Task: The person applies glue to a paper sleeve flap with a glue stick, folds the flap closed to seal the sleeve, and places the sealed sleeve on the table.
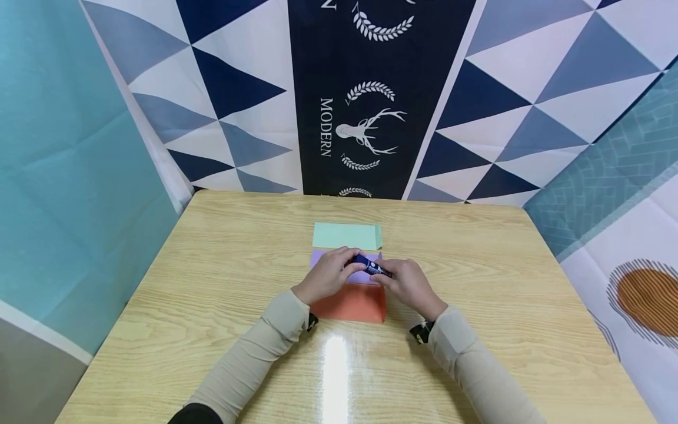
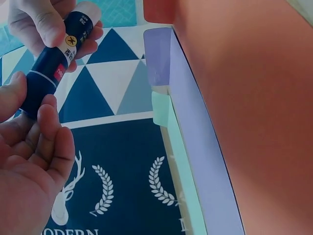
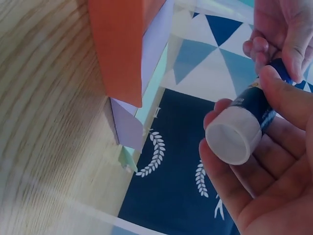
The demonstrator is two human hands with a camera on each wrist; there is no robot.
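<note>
Both hands hold a dark blue glue stick [image 1: 371,266] between them, above the folded papers. My left hand [image 1: 329,275] pinches its dark blue end between thumb and fingers. Near the white end [image 3: 234,137], my right hand [image 1: 410,287] grips the tube, with the thumb on top. That white end looks hollow in the right wrist view. Beneath the hands lies a purple paper piece [image 1: 316,257], partly hidden by them. An orange-red paper piece [image 1: 352,304] is on the near side, and a mint green one [image 1: 344,236] is on the far side. Each has a folded flap at its right end.
The papers lie in a stacked row on a wood-grain table [image 1: 238,247]. Patterned cloth [image 1: 365,118] hangs behind the table's far edge, with a teal cloth [image 1: 79,147] at the left. Light reflects off the tabletop in front of the papers.
</note>
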